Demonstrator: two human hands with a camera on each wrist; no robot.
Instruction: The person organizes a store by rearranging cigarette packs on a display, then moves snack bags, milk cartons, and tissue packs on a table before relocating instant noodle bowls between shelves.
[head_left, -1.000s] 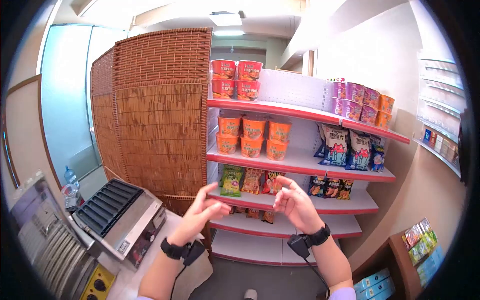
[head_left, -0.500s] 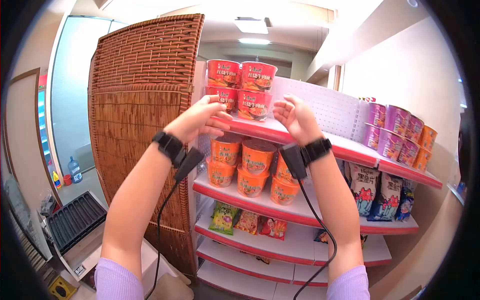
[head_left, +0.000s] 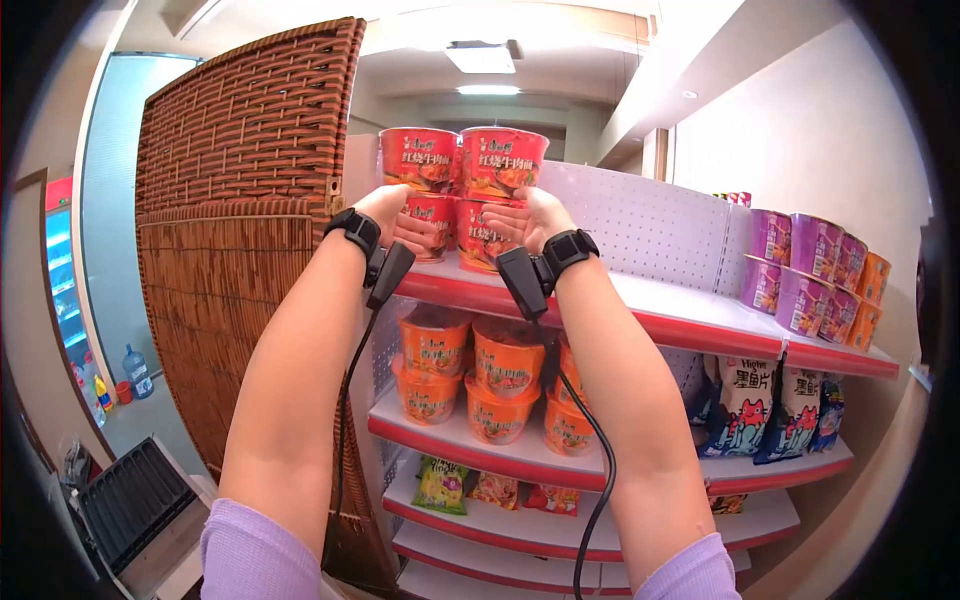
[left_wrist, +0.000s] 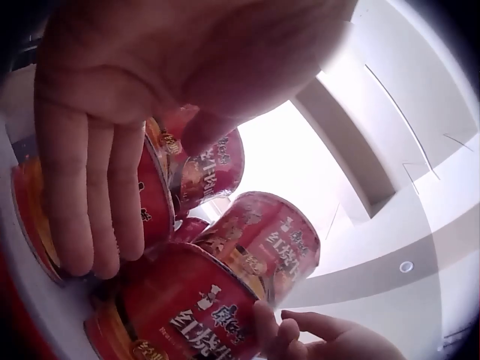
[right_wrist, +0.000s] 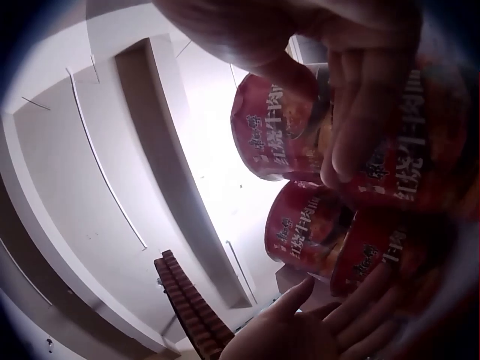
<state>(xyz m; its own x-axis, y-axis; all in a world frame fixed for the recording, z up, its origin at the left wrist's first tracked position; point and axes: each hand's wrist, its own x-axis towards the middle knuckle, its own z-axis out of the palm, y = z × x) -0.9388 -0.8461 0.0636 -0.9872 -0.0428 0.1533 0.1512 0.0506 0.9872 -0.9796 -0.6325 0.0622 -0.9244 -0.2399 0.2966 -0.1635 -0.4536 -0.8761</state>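
Red instant noodle cups stand stacked two high at the left end of the top shelf [head_left: 640,290]. In the head view my left hand [head_left: 385,212] is at the left stack, below the upper left cup [head_left: 412,160]. Its fingers are straight in the left wrist view, lying across the lower left cup [left_wrist: 154,199]. My right hand [head_left: 540,215] is raised at the right stack, its thumb near the base of the upper right cup [head_left: 500,158]. The right fingers extend in front of the lower right cup [head_left: 476,248], partly hiding it.
A woven screen [head_left: 240,250] stands close on the left. Orange noodle cups [head_left: 498,410] are on the shelf below, under my forearms. Purple cups [head_left: 808,300] stand at the top shelf's right end, with snack bags [head_left: 745,410] beneath them. A black-plated appliance [head_left: 135,500] is at lower left.
Both hands have risen from in front of the lower shelves to the red noodle cups on the top shelf. The head view has moved closer to the rack.
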